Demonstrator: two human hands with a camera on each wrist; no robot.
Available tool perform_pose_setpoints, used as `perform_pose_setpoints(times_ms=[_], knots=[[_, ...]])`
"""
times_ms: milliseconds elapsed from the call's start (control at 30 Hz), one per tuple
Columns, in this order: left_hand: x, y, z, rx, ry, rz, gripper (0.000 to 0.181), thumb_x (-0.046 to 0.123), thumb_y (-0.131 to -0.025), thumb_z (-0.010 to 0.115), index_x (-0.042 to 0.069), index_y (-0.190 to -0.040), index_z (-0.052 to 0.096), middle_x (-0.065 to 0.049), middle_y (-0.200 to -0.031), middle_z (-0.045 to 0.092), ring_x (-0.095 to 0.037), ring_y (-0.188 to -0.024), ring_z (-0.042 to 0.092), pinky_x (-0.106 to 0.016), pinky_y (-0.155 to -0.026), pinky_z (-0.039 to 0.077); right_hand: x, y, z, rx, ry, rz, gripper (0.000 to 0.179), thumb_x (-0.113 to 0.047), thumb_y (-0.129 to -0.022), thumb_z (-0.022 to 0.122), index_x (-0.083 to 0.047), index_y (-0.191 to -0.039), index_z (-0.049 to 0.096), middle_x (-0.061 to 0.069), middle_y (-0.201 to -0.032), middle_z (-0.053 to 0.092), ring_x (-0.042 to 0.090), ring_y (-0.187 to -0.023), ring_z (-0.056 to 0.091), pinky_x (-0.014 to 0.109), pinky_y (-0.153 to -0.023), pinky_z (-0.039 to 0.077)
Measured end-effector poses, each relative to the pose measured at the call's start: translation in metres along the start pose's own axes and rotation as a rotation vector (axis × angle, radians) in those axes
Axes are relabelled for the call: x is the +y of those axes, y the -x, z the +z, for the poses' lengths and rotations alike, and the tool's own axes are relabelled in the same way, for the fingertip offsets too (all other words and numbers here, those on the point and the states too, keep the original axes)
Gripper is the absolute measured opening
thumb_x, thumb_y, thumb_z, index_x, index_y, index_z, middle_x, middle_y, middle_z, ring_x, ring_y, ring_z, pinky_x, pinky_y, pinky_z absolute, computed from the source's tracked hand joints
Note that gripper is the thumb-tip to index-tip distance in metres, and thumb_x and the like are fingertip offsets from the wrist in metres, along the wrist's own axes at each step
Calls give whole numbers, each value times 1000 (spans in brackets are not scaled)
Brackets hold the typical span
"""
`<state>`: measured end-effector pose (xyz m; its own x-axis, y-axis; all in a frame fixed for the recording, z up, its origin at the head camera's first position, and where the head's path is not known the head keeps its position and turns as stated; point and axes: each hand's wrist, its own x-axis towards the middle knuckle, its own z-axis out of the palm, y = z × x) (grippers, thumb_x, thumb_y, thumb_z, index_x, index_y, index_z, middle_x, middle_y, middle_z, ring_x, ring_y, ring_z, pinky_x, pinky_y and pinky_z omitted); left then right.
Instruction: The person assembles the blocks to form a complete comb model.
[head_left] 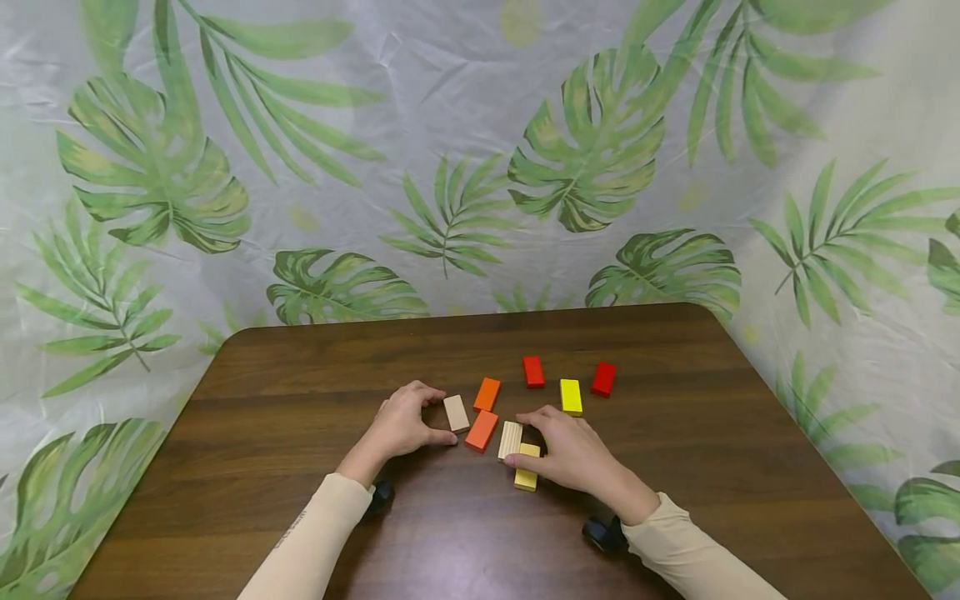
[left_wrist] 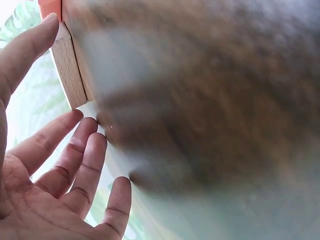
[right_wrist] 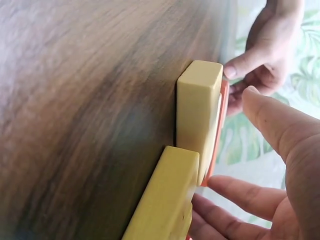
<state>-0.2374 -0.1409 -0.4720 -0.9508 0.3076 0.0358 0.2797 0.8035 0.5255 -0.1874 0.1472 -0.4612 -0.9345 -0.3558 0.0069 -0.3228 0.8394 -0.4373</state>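
Observation:
In the head view my left hand (head_left: 401, 425) is at a pale wooden block (head_left: 456, 413), thumb near one end and fingers near the other. The left wrist view shows the fingers spread and fairly straight, the index fingertip close by the end of that block (left_wrist: 68, 70); firm contact is unclear. My right hand (head_left: 573, 450) reaches over a light, grooved-looking wooden block (head_left: 510, 440) and a light yellow block (head_left: 527, 479). In the right wrist view its thumb stands apart from the wooden block (right_wrist: 192, 110), the index fingertip near the block's end. The yellow block (right_wrist: 162, 195) lies beside it.
Two orange blocks (head_left: 482, 431) lie between the hands. Farther back are a red block (head_left: 533, 372), a bright yellow block (head_left: 571, 397) and another red block (head_left: 603, 379). All rest on a dark wooden table (head_left: 300, 375), with a leaf-patterned cloth (head_left: 450, 125) behind.

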Motion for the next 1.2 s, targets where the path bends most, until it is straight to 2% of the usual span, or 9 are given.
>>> perform_pose_setpoints(times_ms=[333, 500, 700, 833, 1000, 1200], knots=[[4, -2, 2, 24, -31, -8, 70, 43, -75, 99, 13, -133, 75, -5, -124, 71, -27, -115, 68, -62, -99, 51, -1, -3, 1, -6, 2, -1, 69, -55, -89, 84, -8, -139, 72, 12, -137, 72, 30, -125, 68, 55, -106, 57], [5, -3, 5, 34, -42, -8, 62, 41, -77, 98, 14, -128, 76, -3, -122, 71, -26, -116, 68, -62, -98, 50, -2, -4, 1, 4, 13, -8, 68, -54, -89, 84, -8, -138, 73, 11, -136, 72, 30, -123, 69, 54, -104, 58], [1, -2, -2, 36, 6, 24, 54, 34, -78, 97, 11, -123, 77, -4, -116, 72, -25, -110, 68, -53, -98, 54, -3, -4, 2, 9, 14, -8, 67, -54, -89, 84, -8, -137, 73, 11, -136, 72, 30, -123, 69, 54, -104, 58], [-9, -2, -16, 36, 84, 30, 53, 28, -79, 97, 7, -124, 75, -6, -114, 72, -25, -106, 68, -47, -97, 58, -5, -4, 3, 5, 11, -3, 68, -54, -90, 84, -8, -137, 73, 12, -137, 71, 31, -123, 69, 55, -103, 59], [-29, -4, -35, 32, 135, 5, 54, 26, -81, 96, 7, -127, 74, -7, -117, 73, -26, -109, 70, -48, -98, 58, -6, -4, 3, 5, 11, 5, 67, -55, -89, 84, -9, -137, 74, 12, -136, 70, 31, -122, 69, 55, -102, 59], [-56, -5, -43, 14, 168, -2, 54, 26, -80, 96, 5, -124, 75, -6, -110, 74, -20, -101, 69, -39, -93, 56, -5, -4, 3, 7, 9, 10, 66, -54, -89, 85, -11, -136, 74, 12, -135, 70, 31, -120, 69, 56, -100, 60]])
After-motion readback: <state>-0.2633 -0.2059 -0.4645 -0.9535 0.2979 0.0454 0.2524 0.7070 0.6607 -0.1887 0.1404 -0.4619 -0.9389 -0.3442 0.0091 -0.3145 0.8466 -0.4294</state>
